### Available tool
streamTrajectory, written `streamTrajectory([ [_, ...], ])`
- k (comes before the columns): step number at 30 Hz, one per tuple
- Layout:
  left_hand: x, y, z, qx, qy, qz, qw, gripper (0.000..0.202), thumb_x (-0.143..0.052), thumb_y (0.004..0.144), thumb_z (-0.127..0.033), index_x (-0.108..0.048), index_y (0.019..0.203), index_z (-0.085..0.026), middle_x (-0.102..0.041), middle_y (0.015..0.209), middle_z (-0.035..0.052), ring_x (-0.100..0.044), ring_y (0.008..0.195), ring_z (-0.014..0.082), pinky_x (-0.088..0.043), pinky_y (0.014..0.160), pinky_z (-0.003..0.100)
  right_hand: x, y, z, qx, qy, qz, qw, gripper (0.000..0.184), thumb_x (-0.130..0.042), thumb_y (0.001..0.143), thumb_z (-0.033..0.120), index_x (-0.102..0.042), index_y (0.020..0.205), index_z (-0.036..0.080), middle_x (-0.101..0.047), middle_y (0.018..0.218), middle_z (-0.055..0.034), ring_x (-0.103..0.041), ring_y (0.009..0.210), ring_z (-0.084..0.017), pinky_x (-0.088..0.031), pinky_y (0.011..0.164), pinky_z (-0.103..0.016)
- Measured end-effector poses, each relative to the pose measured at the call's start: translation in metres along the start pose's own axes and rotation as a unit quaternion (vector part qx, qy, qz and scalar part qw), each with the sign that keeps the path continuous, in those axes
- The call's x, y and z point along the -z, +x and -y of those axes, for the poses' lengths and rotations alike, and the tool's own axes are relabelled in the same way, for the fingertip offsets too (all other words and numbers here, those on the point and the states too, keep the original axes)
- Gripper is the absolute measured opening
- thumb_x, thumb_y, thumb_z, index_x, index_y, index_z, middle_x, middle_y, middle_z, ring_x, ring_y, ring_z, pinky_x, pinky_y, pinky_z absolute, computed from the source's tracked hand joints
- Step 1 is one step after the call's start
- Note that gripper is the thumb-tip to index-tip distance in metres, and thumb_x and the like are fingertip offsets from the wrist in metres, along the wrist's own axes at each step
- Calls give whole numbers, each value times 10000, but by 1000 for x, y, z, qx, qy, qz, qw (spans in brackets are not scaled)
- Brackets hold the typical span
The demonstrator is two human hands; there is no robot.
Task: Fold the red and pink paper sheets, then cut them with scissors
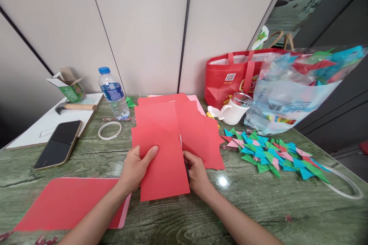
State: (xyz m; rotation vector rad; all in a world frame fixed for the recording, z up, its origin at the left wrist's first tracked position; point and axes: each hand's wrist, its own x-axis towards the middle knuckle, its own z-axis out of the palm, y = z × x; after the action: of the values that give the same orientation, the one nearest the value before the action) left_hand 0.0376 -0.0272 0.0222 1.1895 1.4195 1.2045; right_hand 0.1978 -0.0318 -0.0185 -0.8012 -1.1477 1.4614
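My left hand grips a red sheet of paper from its left side, thumb flat on top and fingers underneath. At the sheet's right edge, my right hand is closed around what looks like a pair of scissors. Only a bit of dark handle and a thin shiny strip of blade show; the paper hides the rest. Behind the held sheet, more red paper pieces lie overlapping on the table. A stack of red paper with a pink edge rests at the front left, under my left forearm.
Left: a phone, a wooden-handled tool, a green box, a water bottle and a tape roll. Right: a white mug, a red bag, a plastic bag and folded paper pieces.
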Motion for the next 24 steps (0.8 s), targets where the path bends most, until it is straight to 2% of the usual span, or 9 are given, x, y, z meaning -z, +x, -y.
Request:
streamTrajectory([
  [10, 1, 1, 2, 16, -8, 6, 1000, 359, -638, 661, -481, -620, 783, -144, -696, 843, 74, -624, 677, 205, -503, 580, 294, 1, 0, -3, -2, -10, -7, 1000, 201, -716, 618, 260, -663, 798, 188, -707, 766, -11, -654, 753, -198, -531, 656, -301],
  [18, 0, -1, 4, 27, -40, 11, 999, 316, -666, 655, -446, -625, 759, -151, -693, 814, 61, -610, 616, 173, -501, 559, 277, 2, 0, -2, -2, -8, -12, 1000, 193, -713, 614, 263, -681, 794, 201, -704, 737, -10, -652, 758, -212, -526, 636, -305],
  [24, 7, 4, 0, 21, -153, 76, 985, 250, -711, 642, -361, -633, 771, -161, -696, 739, 32, -631, 625, 172, -518, 576, 279, 3, 0, 0, -5, -24, -17, 1000, 198, -736, 591, 249, -674, 774, 203, -704, 732, -1, -642, 677, -184, -508, 596, -275],
])
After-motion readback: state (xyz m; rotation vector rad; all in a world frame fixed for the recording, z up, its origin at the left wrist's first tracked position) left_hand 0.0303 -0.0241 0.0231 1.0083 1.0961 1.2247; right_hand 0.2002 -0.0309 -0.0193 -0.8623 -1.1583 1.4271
